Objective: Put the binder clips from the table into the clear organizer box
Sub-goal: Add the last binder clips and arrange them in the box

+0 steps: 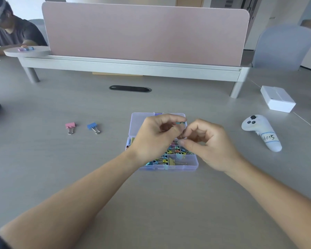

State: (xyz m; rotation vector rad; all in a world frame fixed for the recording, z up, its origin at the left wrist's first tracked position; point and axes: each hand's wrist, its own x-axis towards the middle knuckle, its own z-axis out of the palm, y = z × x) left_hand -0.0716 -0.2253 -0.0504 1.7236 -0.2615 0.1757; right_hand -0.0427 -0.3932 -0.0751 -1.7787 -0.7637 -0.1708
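The clear organizer box (192, 165) lies open at the table's middle, its lid (136, 123) folded back and its compartments full of several small coloured clips. Above it my left hand (154, 139) pinches a teal binder clip (180, 123) whose wire handles hang down. My right hand (205, 142) is beside it with curled fingers, its fingertips at the clip's wire handles. A pink binder clip (70, 127) and a blue binder clip (93, 127) lie on the table to the left of the box.
A white controller (260, 132) with a label lies right of the box, and a white box (277, 101) sits behind it. A pink divider (144, 33) on a grey riser spans the back. Another person (11, 31) sits at far left.
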